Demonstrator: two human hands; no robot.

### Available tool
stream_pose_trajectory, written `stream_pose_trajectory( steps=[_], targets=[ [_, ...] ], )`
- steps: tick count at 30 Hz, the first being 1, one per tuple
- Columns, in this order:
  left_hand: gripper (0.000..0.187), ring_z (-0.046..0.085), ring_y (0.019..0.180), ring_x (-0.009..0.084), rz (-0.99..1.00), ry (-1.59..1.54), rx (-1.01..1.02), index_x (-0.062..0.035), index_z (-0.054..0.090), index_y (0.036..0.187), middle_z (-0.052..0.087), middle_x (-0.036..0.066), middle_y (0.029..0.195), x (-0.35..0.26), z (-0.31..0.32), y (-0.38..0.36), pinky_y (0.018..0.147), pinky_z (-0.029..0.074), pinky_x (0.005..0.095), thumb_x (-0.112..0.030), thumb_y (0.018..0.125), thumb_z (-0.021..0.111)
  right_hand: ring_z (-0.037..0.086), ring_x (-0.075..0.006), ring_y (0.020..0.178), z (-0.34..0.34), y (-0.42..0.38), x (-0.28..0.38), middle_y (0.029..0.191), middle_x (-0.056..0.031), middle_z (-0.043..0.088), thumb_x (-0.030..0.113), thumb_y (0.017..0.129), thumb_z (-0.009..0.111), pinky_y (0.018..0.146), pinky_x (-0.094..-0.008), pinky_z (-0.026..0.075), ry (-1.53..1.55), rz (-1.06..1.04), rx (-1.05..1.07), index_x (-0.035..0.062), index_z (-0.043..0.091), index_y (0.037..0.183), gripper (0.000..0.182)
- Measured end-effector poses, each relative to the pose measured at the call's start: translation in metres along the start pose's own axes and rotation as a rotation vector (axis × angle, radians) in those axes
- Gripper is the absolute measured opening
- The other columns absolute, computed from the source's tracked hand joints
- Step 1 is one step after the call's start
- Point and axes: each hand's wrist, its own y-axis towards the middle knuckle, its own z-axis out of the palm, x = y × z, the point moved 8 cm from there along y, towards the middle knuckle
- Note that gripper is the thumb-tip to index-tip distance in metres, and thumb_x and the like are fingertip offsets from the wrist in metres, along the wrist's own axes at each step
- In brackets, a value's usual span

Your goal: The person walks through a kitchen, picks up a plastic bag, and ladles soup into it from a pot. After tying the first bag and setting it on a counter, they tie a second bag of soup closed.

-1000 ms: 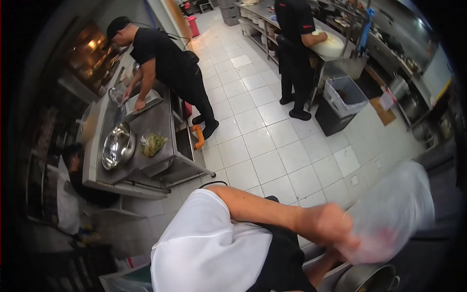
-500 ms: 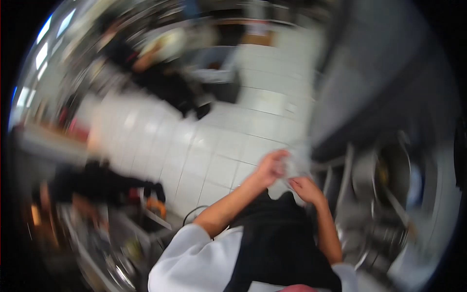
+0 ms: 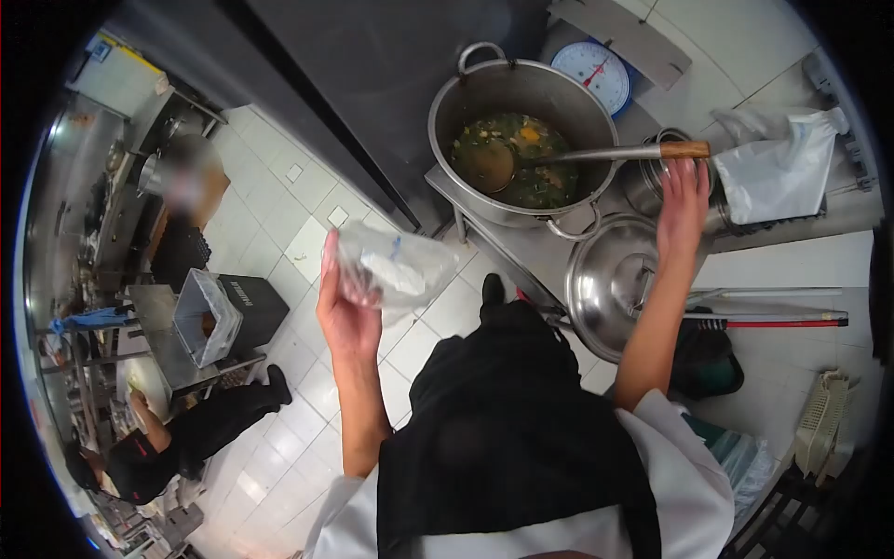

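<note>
My left hand (image 3: 352,307) holds a clear plastic bag (image 3: 405,270), its thumb and fingers partly seen through the film. My right hand (image 3: 684,210) has its fingers stretched out, fingertips right at the wooden handle end of a ladle (image 3: 643,152). That ladle leans across the rim of a big metal pot (image 3: 447,172), its bowl sunk in soup (image 3: 535,144) with green leaves and orange pieces. Below the right hand, a round steel lid (image 3: 596,279) lies beside the pot.
A dial scale (image 3: 593,76) stands behind the pot, and white plastic bags (image 3: 780,172) lie to the right. A tall grey cabinet (image 3: 372,84) rises at the back. A lined bin (image 3: 251,317) and a person in black (image 3: 205,433) are at left.
My view has turned from the tiled floor toward the pot. My hands, together at the bag before, are now apart: the left keeps the bag, the right has reached to the ladle handle.
</note>
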Motion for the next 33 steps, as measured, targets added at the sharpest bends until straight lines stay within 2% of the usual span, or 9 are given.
stream_pose_trajectory(
  steps=[3,6,7,9,12,18,25,31,33],
  targets=[
    [0.046,0.037,0.055,0.0039,0.063,0.451,-0.031,-0.0083,0.051,0.144,0.039,-0.008,0.067,0.018,0.047,0.031,0.049,0.031,0.0219,-0.018,0.100,0.058,0.061,-0.0253,0.095,0.056,0.026,-0.025,0.101,-0.0119,0.064,0.023,0.095,0.068,0.084,-0.0380,0.046,0.222,0.214,0.097,0.0034,0.056,0.110,0.027],
    [0.050,0.035,0.057,0.0018,0.064,0.792,-0.018,-0.0061,0.051,0.144,0.044,-0.010,0.070,0.061,0.070,0.066,0.050,0.028,0.0230,-0.015,0.097,0.064,0.040,-0.0192,0.056,0.082,0.030,-0.028,0.060,-0.0029,0.037,0.013,0.093,0.062,0.065,-0.0394,0.042,0.344,0.209,-0.053,0.0080,0.045,0.077,0.024],
    [0.050,0.036,0.057,0.0016,0.064,0.890,-0.020,-0.0059,0.052,0.143,0.046,-0.010,0.070,0.075,0.079,0.076,0.050,0.029,0.0232,-0.011,0.096,0.065,0.040,-0.0192,0.056,0.088,0.025,-0.019,0.060,-0.0029,0.037,0.013,0.093,0.062,0.065,-0.0394,0.042,0.347,0.220,-0.054,0.0080,0.045,0.077,0.024],
    [0.048,0.040,0.060,0.0018,0.059,0.909,-0.013,-0.0046,0.054,0.141,0.052,-0.008,0.075,0.094,0.094,0.092,0.051,0.032,0.0230,-0.008,0.095,0.066,0.039,-0.0172,0.053,0.127,0.013,0.024,0.058,-0.0029,0.038,0.008,0.091,0.059,0.064,-0.0387,0.041,0.475,-0.096,0.453,0.0065,0.045,0.076,0.021],
    [0.045,0.043,0.060,0.0021,0.076,0.862,-0.005,-0.0036,0.057,0.137,0.058,-0.006,0.079,0.109,0.098,0.107,0.051,0.033,0.0225,-0.005,0.093,0.066,0.039,-0.0157,0.054,0.157,0.006,0.063,0.059,-0.0034,0.041,0.005,0.089,0.058,0.063,-0.0392,0.042,0.491,-0.262,0.811,0.0047,0.045,0.074,0.020],
    [0.038,0.048,0.061,0.0035,0.099,0.804,-0.017,-0.0015,0.059,0.132,0.064,-0.002,0.086,0.112,0.100,0.110,0.052,0.038,0.0224,-0.001,0.094,0.059,0.042,-0.0170,0.057,0.189,0.015,0.028,0.063,-0.0052,0.047,-0.003,0.087,0.060,0.063,-0.0379,0.043,0.302,-0.390,1.149,0.0011,0.047,0.075,0.018],
    [0.042,0.060,0.065,0.0071,0.091,0.707,0.064,-0.0026,0.051,0.137,0.069,0.003,0.099,0.117,0.093,0.118,0.052,0.044,0.0220,0.001,0.096,0.058,0.043,-0.0167,0.057,0.135,-0.013,0.030,0.062,-0.0063,0.046,-0.001,0.091,0.057,0.064,-0.0371,0.044,0.105,-0.389,0.921,0.0010,0.049,0.075,0.018],
    [0.048,0.061,0.060,0.0112,0.068,0.571,0.069,-0.0056,0.037,0.142,0.068,0.009,0.092,0.120,0.098,0.114,0.044,0.048,0.0252,0.001,0.097,0.054,0.044,-0.0177,0.054,0.084,0.005,0.063,0.060,-0.0059,0.045,0.030,0.101,0.060,0.065,-0.0373,0.047,-0.052,-0.160,0.145,0.0043,0.047,0.075,0.039],
    [0.049,0.062,0.061,0.0120,0.061,0.554,0.114,-0.0073,0.036,0.143,0.068,0.009,0.093,0.120,0.098,0.113,0.044,0.048,0.0256,0.001,0.097,0.053,0.048,-0.0188,0.055,0.084,0.011,0.067,0.060,-0.0061,0.047,0.044,0.099,0.061,0.066,-0.0378,0.048,-0.092,-0.147,0.168,0.0048,0.048,0.075,0.048]
  ],
)
